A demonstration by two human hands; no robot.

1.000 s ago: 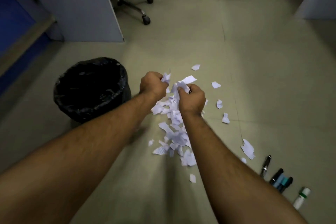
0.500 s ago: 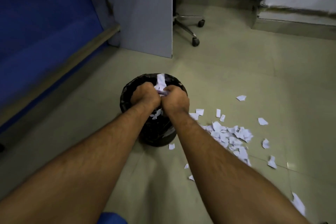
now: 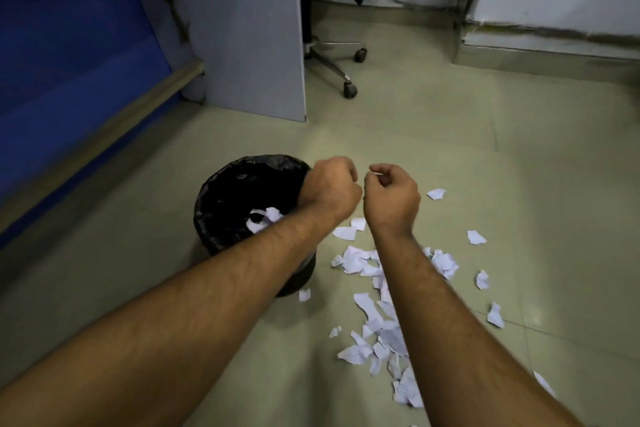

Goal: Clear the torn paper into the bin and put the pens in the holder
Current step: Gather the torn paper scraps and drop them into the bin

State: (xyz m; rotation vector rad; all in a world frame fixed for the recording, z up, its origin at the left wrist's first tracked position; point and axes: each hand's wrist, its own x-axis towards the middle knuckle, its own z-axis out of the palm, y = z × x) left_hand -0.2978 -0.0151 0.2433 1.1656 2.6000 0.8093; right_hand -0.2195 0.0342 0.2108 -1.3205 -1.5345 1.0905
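A round bin [image 3: 221, 204] with a black liner stands on the floor, with white torn scraps [image 3: 263, 218] lying inside it. My left hand [image 3: 329, 187] hovers over the bin's right rim, fingers curled into a fist with nothing in it. My right hand [image 3: 391, 198] is just to its right, past the rim, fingers curled and holding nothing. A pile of torn paper [image 3: 381, 322] is spread on the floor to the right of the bin, partly under my right forearm. No pens or holder are in view.
A grey partition panel [image 3: 249, 28] stands behind the bin, with an office chair's wheeled base [image 3: 349, 88] beside it. A blue wall [image 3: 69, 62] with a wooden ledge runs along the left. A white wall and step [image 3: 554, 52] are at the back right.
Both hands gripped a bunch of scraps over the bin half a second ago. Now the scraps lie in the bin, and the empty hands have parted and shifted right.
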